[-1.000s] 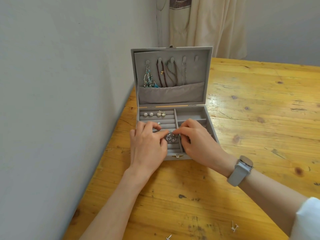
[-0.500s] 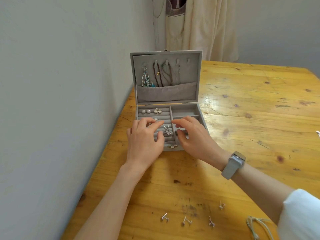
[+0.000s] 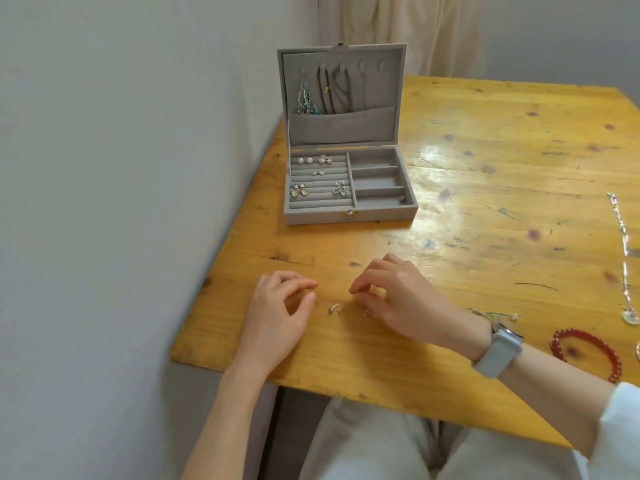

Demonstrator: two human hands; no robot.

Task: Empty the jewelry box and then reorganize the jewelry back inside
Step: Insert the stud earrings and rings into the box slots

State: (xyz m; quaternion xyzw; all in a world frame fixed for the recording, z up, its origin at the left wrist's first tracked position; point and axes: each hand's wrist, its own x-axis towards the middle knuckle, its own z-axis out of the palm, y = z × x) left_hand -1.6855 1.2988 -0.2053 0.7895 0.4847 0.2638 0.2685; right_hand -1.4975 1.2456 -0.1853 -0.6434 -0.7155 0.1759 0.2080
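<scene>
Head view: one grey jewelry box (image 3: 346, 188) stands open near the bench's (image 3: 485, 188) far left corner, close to the wall, its lid upright. Inside the lid, one silver-and-turquoise necklace (image 3: 304, 98) and about three dark cord necklaces (image 3: 332, 90) hang from hooks, their ends tucked into the lid pocket. The left half of the tray holds ring rolls with five groups of earrings: two pearl studs (image 3: 304, 160), a pale cluster pair (image 3: 325, 159), a small pair (image 3: 318, 173), a cream drop pair (image 3: 298, 189) and a silver dangle pair (image 3: 341, 189). The right half has four compartments; one small dark item (image 3: 401, 199) sits in the nearest.

By the near edge, both hands hover just above the wood, well apart from the box. The left hand (image 3: 280, 313) has loosely curled fingers and holds nothing. The right hand (image 3: 398, 299), a grey watch (image 3: 498, 348) on its wrist, also curls; whether it pinches anything I cannot tell. Two small silver earrings (image 3: 334, 309) lie between them.

Toward the right edge lie one red bead bracelet (image 3: 588, 348), one long silver chain (image 3: 623, 244) and a thin cord piece (image 3: 491, 315).
</scene>
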